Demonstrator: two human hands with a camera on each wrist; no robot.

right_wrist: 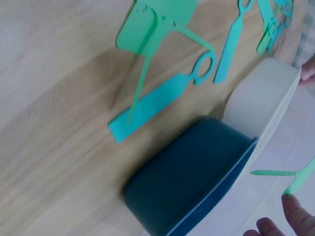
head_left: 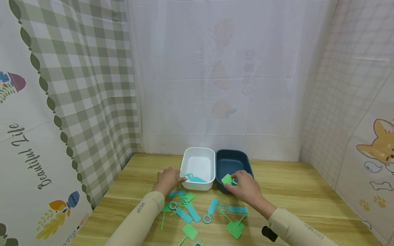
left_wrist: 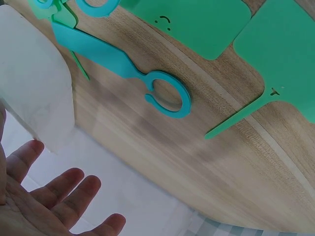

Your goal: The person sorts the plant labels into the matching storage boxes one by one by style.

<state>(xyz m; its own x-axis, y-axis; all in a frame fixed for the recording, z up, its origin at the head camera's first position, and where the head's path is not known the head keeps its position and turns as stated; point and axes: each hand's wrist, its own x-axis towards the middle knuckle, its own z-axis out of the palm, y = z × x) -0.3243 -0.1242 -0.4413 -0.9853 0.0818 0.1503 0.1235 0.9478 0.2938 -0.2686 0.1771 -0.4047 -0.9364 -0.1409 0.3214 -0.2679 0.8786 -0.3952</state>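
My right hand (head_left: 246, 187) pinches a green tag (head_left: 227, 179) over the front of the dark blue bin (head_left: 250, 168). In the right wrist view, a fingertip meets the lower end of that green tag (right_wrist: 297, 181), above the bin's rim. My left hand (head_left: 167, 179) is at the near left side of the white bin (head_left: 198, 186), its thumb at the rim. Its fingers (left_wrist: 78, 194) are spread and hold nothing in the left wrist view. Inside the white bin lie blue ring-ended tags (head_left: 197, 179).
On the wooden table (head_left: 286, 191) before the bins lie several blue tags (head_left: 212, 206) and green tags (head_left: 235, 229), some overlapping. A small black object (head_left: 269, 233) is beside my right forearm. Hanging cloths (head_left: 215, 85) enclose the back and sides.
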